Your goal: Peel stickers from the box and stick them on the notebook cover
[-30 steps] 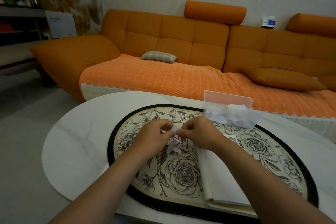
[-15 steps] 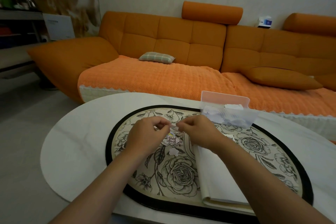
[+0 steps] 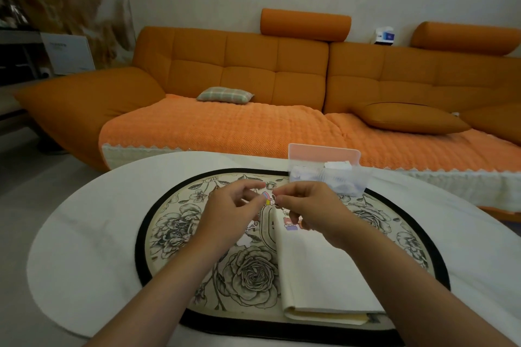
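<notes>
1. The sticker (image 3: 267,200), a small colourful cartoon piece, is hanging in the air between the two hands, just above the far left corner of the notebook (image 3: 318,270). It is sitting neither in the box nor on the cover yet.
2. The left hand (image 3: 231,214) is pinching the sticker's left edge between thumb and forefinger, and the right hand (image 3: 308,210) is pinching the right edge. The two hands are working close together with fingertips almost meeting, which reads as the grip for parting a sticker from its backing. Whether the backing is already coming away is too small to tell.
3. The notebook is lying closed with its cream cover up, right beneath the right hand, so a freed sticker is needing only a short drop. One placed sticker (image 3: 291,225) is showing near the cover's far edge, partly under the right fingers.
4. The box (image 3: 329,179), clear with its pink lid (image 3: 324,153) standing open, is waiting just beyond the notebook, within easy reach for the next pick.
5. Pale scraps (image 3: 244,240), probably spent backings, are lying on the floral placemat (image 3: 248,273) left of the notebook, out of the way of the cover, and the mat is resting on the white table (image 3: 84,248).
</notes>
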### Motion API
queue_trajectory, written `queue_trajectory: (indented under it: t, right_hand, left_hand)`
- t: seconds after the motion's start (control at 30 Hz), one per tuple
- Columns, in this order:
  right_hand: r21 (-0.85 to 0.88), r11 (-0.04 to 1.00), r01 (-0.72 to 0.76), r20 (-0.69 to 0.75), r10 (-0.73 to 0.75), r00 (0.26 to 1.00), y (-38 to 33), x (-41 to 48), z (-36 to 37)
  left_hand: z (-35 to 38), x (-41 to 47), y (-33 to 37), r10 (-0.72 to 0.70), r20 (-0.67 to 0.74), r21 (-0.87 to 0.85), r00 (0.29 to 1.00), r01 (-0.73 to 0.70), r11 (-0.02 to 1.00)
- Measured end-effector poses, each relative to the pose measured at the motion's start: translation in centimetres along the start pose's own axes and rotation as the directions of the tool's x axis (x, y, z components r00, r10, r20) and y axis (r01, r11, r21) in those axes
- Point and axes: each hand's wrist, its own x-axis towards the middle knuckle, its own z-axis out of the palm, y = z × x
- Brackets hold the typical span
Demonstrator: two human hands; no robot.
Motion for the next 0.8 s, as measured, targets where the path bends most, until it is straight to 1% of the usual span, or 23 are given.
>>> queue_trajectory:
  t: [0.13,0.23,0.43,0.53,0.63,0.8]
  right_hand:
    - [0.026,1.000,-0.015,-0.001,0.015,1.000,1.0,-0.4,-1.1]
    - [-0.014,0.999,-0.038,0.005,0.038,0.999,1.7,-0.6,-1.8]
    - [0.014,1.000,-0.023,-0.096,0.024,0.995,2.3,-0.7,-3.2]
    - [-0.025,1.000,-0.006,-0.158,0.002,0.987,2.8,-0.5,-3.6]
    - [-0.052,0.999,-0.008,-0.213,-0.003,0.977,3.3,-0.3,-4.3]
    - [-0.171,0.985,0.026,-0.171,-0.055,0.984,3.9,-0.5,-4.7]
  left_hand:
    - [1.8,0.6,-0.3,-0.031,-0.008,-0.006,0.999,0.031,1.000]
    - [3.1,1.1,-0.5,-0.047,-0.025,-0.009,0.999,0.047,0.999]
    - [5.3,1.6,-0.5,-0.033,0.028,0.050,0.999,0.031,0.998]
    - [6.1,1.8,-0.1,-0.034,0.055,0.096,0.998,0.029,0.995]
    - [6.7,1.9,0.2,-0.048,0.079,0.080,0.996,0.042,0.996]
    - [7.2,2.0,-0.2,-0.064,0.112,0.104,0.992,0.053,0.993]
